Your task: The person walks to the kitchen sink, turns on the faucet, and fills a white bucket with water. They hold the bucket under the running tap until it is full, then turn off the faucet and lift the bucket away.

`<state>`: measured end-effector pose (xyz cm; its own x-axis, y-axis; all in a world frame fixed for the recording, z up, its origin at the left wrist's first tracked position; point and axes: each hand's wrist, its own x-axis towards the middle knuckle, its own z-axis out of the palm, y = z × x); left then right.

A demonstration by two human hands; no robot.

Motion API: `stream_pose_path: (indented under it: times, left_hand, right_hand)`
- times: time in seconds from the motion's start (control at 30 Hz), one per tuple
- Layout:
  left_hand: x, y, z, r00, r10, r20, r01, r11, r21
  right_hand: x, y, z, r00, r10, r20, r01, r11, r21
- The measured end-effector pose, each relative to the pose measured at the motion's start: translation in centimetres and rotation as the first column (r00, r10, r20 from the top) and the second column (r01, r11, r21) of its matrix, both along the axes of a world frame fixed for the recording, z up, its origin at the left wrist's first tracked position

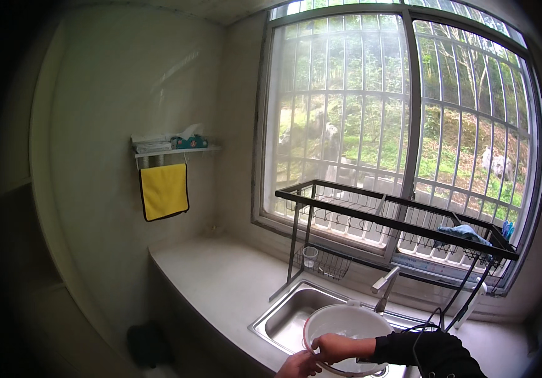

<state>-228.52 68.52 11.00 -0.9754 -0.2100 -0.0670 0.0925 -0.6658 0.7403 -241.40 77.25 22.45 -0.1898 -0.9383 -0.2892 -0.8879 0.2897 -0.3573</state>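
A white plastic basin (352, 315) rests tilted over the stainless steel sink (280, 326), with what looks like some clear water inside. At its near left rim, my left hand (298, 365) grips the edge from outside, partly cut off by the bottom of the picture. My right hand (336, 347), in a black sleeve (422, 352), reaches across the basin to the same stretch of rim. Its fingers are curled close to the left fingertips; whether they hold something is hidden. Just behind the basin stands a metal faucet (385, 288).
A black dish rack (346, 212) spans the sink before a barred window, with a blue cloth (463, 232) on it. In its lower basket is a clear cup (309, 256). A yellow towel (165, 191) hangs under a wall shelf (176, 151). The pale counter (219, 269) extends left.
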Motion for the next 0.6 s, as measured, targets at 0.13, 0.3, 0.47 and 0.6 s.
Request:
stream_pose_path:
  times: [0.13,0.3,0.47,0.6]
  left_hand:
    - [-0.3,0.1,-0.9,0.999,-0.024,-0.048,0.026,0.999,0.037]
    - [-0.1,0.1,-0.6,0.998,-0.062,0.013,0.061,0.993,0.101]
    - [-0.1,1.0,0.2,0.994,0.001,0.111,-0.006,0.999,0.048]
    - [-0.5,1.4,1.3,0.987,0.039,0.157,-0.037,0.999,-0.013]
  right_hand:
    - [0.1,0.0,0.4,0.985,-0.130,0.117,0.114,0.985,0.131]
    - [1.1,-0.2,0.9,0.984,-0.110,-0.142,0.126,0.987,0.103]
    - [0.3,1.6,2.6,0.937,-0.254,0.240,0.284,0.954,-0.098]
    - [-1.1,4.2,5.0,0.562,-0.345,0.752,0.536,0.844,-0.013]
